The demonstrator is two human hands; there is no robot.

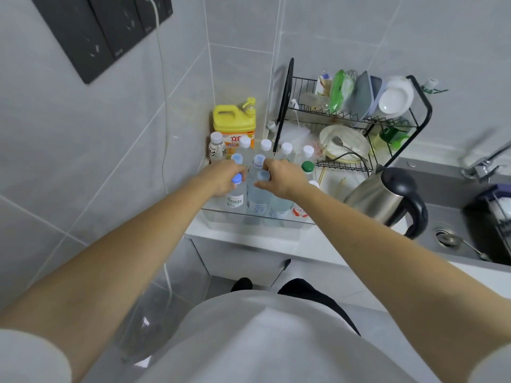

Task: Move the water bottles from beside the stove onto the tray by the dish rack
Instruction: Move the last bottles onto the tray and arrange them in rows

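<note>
Bottles [258, 189] upright in tray [249, 219], caps up; left hand [224, 175], right hand [279, 178] gripping necks.

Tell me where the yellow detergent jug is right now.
In the head view, the yellow detergent jug stands in the tiled corner, behind the bottles on the clear tray and left of the dish rack.
</note>
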